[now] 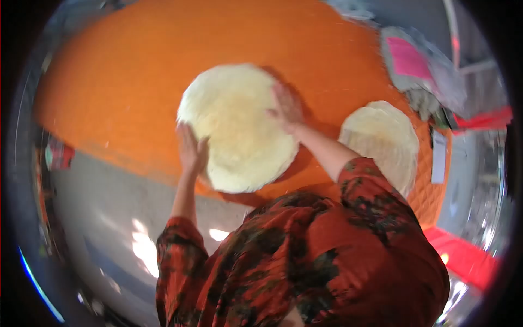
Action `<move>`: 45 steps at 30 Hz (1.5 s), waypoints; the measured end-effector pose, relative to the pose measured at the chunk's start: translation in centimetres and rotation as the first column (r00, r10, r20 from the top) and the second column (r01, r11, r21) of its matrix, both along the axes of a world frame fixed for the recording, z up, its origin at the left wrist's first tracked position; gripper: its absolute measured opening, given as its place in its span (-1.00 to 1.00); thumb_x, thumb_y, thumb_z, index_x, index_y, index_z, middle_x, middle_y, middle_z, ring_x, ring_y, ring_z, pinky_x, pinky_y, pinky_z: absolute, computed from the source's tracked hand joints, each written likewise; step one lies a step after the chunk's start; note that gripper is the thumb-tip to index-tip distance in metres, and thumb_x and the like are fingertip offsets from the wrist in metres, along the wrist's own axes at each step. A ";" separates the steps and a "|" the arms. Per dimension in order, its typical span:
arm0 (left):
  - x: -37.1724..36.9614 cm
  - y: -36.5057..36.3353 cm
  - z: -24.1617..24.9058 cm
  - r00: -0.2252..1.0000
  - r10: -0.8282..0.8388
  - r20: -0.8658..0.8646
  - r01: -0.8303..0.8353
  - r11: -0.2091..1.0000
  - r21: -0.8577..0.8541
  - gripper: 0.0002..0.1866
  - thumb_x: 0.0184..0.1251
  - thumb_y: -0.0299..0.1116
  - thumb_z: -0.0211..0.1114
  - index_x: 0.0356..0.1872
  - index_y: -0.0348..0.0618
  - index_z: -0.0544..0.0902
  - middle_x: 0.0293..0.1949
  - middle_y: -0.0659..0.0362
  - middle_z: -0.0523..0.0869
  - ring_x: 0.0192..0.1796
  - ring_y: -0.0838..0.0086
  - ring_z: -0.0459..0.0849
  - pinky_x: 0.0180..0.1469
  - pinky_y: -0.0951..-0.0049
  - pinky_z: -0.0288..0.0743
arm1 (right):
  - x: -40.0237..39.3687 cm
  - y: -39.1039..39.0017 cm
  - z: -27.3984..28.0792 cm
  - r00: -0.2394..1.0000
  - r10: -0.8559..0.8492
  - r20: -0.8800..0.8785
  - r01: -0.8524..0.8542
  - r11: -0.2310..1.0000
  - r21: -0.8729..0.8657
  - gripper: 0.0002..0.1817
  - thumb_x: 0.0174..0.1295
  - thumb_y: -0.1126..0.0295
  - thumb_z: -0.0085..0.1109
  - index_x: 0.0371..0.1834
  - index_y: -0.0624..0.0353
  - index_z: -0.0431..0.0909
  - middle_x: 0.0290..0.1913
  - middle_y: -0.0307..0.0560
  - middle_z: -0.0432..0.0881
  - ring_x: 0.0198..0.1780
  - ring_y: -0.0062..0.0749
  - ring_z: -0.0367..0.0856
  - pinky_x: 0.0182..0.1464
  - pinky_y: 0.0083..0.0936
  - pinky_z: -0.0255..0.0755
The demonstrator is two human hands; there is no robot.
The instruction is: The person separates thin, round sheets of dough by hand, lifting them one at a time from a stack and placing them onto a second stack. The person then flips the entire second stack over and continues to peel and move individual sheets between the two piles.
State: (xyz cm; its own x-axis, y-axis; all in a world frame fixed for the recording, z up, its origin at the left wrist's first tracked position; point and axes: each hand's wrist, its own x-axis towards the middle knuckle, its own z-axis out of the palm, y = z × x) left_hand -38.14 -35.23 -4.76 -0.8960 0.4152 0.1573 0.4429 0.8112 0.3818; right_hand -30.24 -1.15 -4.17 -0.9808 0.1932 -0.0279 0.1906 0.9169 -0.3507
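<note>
A thick, round, cream-coloured pad (pixel 237 131) with a soft, uneven edge lies on the orange quilted cover (pixel 125 65), its middle slightly yellower. My left hand (pixel 190 148) rests at the pad's left edge, fingers stretched out and thumb apart. Across from it, my right hand (pixel 287 109) lies along the upper right edge with spread fingers, a little smeared by motion. Neither hand is closed round the pad. A second, paler round piece (pixel 381 139) lies to the right, partly behind my right forearm and sleeve.
A clear plastic bag with a pink patch (pixel 408 59) sits at the upper right edge of the cover. Below it are a red strip (pixel 485 120) and a white rectangular item (pixel 438 157). Grey floor (pixel 103 201) shows at the lower left, and red material (pixel 463 259) at the lower right.
</note>
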 end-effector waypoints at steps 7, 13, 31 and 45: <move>-1.0 -0.7 0.3 0.996 -0.082 0.024 0.082 0.997 -0.010 -0.22 0.41 -0.05 0.06 0.46 -0.32 0.01 0.50 -0.16 -0.04 0.53 -0.06 -0.10 0.51 0.14 -0.13 | 4.1 0.9 5.9 1.000 -0.004 -0.026 -0.003 0.961 -0.276 -0.14 0.34 -0.20 -0.18 0.55 0.07 -0.16 0.59 -0.13 -0.29 0.59 -0.28 -0.41 0.53 -0.06 -0.41; 6.8 5.2 11.0 0.968 -0.028 -0.251 0.093 0.963 0.251 -0.61 0.42 -0.36 0.08 0.20 -0.33 0.44 0.24 -0.10 0.46 0.29 0.04 0.41 0.33 0.17 0.29 | 28.5 7.5 3.5 0.782 -0.422 -0.460 0.334 0.905 -0.262 -0.53 0.20 0.21 0.21 0.12 0.20 0.48 0.28 0.11 0.42 0.33 0.06 0.31 0.32 -0.16 0.21; 30.0 29.0 2.7 0.044 -0.613 0.789 -0.602 0.614 0.510 -0.54 0.36 -0.49 0.10 0.25 -0.26 0.25 0.01 -0.02 0.54 0.02 0.22 0.59 0.09 0.23 0.54 | 41.3 7.2 1.5 0.952 -0.270 -0.142 0.273 0.962 0.006 -0.21 -0.02 -0.04 0.31 0.26 0.14 0.36 0.41 -0.05 0.22 0.45 -0.17 0.10 0.37 -0.02 -0.02; 36.2 31.0 2.1 0.094 -0.597 0.797 -0.622 0.590 0.515 -0.54 0.41 -0.22 0.07 0.25 -0.14 0.28 0.05 0.11 0.54 0.08 0.29 0.56 0.10 0.18 0.47 | 40.9 9.6 1.0 0.932 -0.221 -0.286 0.218 0.975 -0.043 -0.82 0.01 0.35 0.17 -0.33 0.17 0.58 0.16 -0.04 0.47 0.26 -0.22 0.35 0.07 -0.12 0.29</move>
